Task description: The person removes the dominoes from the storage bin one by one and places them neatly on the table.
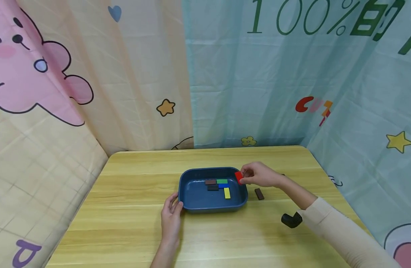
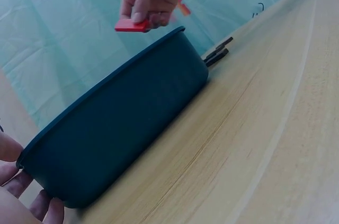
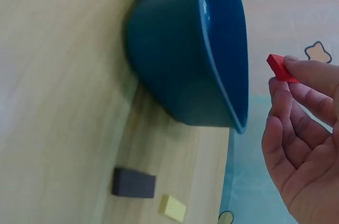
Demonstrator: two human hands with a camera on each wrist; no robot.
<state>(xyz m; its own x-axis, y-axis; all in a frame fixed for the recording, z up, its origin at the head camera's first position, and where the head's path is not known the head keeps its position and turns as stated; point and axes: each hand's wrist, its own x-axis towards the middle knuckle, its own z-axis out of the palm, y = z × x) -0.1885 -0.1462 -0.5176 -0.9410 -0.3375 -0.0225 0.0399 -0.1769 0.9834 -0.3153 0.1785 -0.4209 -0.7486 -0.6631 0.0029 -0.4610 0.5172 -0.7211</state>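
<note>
A dark blue rectangular basin (image 1: 213,210) rests on the wooden table. My left hand (image 1: 171,219) grips its left end, thumb at the rim and fingers against the side wall. Above the basin's right rim, my right hand (image 1: 261,175) pinches a red rectangular block (image 1: 238,177) between thumb and fingers. Inside the basin lie a brown block (image 1: 210,182), a green block (image 1: 222,181), a blue block (image 1: 223,186), a black block (image 1: 213,188) and a yellow block (image 1: 227,193). In the right wrist view, the red block (image 3: 280,69) is tilted, apart from the rim.
A dark brown block (image 1: 259,194) lies on the table just right of the basin. The right wrist view also shows a pale yellow block (image 3: 172,208) on the tabletop. Printed curtains (image 1: 225,93) hang behind the table (image 1: 131,208) and along both sides.
</note>
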